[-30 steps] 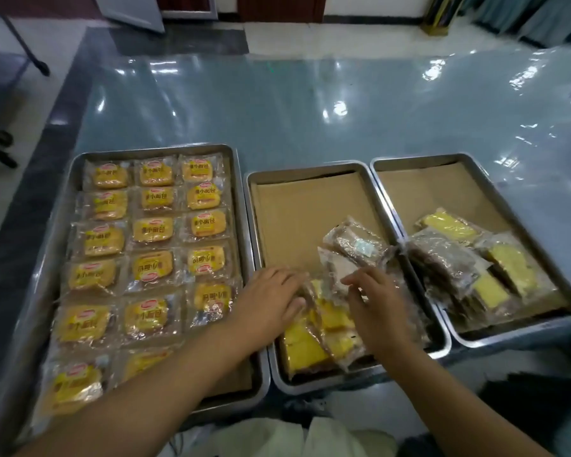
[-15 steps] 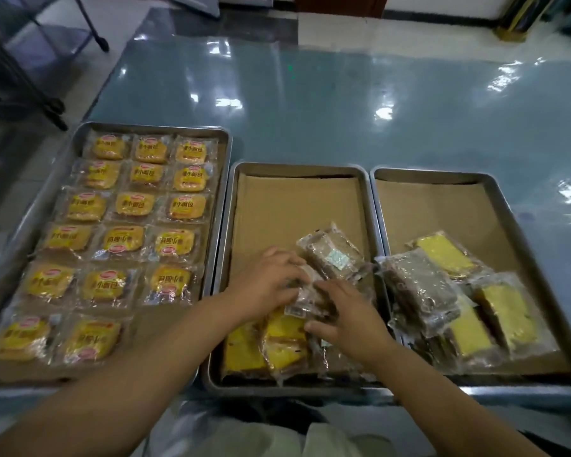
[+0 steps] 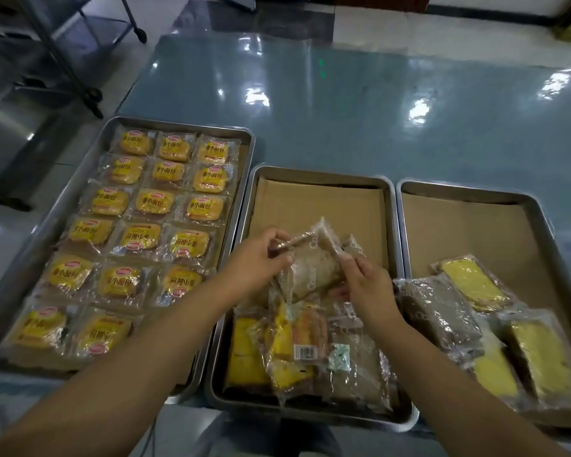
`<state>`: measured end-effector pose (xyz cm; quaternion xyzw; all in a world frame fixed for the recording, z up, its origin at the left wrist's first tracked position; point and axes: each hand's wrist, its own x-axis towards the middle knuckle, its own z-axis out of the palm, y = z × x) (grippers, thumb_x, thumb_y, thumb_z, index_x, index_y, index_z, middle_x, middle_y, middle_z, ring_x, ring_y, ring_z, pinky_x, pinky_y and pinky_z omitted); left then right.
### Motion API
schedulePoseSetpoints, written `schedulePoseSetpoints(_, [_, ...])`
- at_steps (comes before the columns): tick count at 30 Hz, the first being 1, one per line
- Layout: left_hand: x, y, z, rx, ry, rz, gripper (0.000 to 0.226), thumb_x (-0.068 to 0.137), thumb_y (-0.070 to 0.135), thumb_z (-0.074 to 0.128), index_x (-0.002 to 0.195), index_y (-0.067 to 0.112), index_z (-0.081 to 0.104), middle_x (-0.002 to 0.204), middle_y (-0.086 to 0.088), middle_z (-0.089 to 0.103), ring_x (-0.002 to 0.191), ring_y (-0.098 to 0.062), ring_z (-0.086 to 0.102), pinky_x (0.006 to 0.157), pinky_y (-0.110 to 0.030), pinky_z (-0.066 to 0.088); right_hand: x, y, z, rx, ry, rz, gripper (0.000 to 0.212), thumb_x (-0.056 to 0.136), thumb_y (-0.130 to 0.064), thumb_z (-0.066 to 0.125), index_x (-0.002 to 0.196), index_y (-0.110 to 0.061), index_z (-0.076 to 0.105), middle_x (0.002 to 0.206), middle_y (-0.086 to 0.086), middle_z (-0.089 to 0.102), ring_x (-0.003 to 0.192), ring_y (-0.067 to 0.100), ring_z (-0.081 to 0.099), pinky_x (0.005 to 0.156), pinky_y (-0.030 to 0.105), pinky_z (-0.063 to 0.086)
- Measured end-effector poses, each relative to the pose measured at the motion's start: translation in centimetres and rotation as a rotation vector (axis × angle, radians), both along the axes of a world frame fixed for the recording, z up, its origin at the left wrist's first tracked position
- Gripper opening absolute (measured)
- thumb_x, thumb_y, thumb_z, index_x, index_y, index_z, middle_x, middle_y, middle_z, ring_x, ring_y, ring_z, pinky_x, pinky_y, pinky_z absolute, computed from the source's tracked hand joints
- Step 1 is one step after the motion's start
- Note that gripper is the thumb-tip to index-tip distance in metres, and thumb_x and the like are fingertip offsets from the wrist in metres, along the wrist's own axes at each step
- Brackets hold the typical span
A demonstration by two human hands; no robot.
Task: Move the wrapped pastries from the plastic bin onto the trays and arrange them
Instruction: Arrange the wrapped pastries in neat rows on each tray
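Over the middle tray (image 3: 320,174), both hands (image 3: 310,275) pinch a brown wrapped pastry (image 3: 314,268).

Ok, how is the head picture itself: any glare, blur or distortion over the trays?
Head view: reflected lights glare in bright patches on the table; the wide lens bows the left tray; the pale pastry pinched between left hand and right hand is slightly blurred, its wrapper shiny.

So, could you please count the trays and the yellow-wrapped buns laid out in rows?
Trays: 3
Buns: 17
Total: 20
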<state>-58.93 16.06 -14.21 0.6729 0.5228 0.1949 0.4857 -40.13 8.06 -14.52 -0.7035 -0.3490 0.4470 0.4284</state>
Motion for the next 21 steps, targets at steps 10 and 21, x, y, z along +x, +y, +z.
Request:
schedulePoseSetpoints(10, [0.9,5.4,-2.6,0.027,0.064,0.316,0.051,0.095,0.008,0.044,0.141,0.029,0.033,0.111,0.007,0.054,0.073,0.004,0.049,0.049,-0.011,0.035,1.3,1.4,-0.9,-0.124,-0.019,-0.044,0.02,0.085,-0.003,0.056,0.079,-0.018,0.066,0.064,0.0,0.067,0.055,0.01,0.06,0.049,0.018,0.045])
schedulePoseSetpoints(21, [1.7,7.2,-4.6,0.598,0.57,-0.183,0.072,0.088,0.012,0.057,0.148,0.015,0.017,0.155,-0.01,0.016,0.143,-0.027,0.005,0.116,-0.037,0.004,0.7,0.9,-1.5,-0.085,-0.738,0.17,0.028,0.083,-0.003,0.061,0.109,-0.015,0.06,0.116,0.0,0.05,0.105,0.011,0.047,0.091,0.021,0.037])
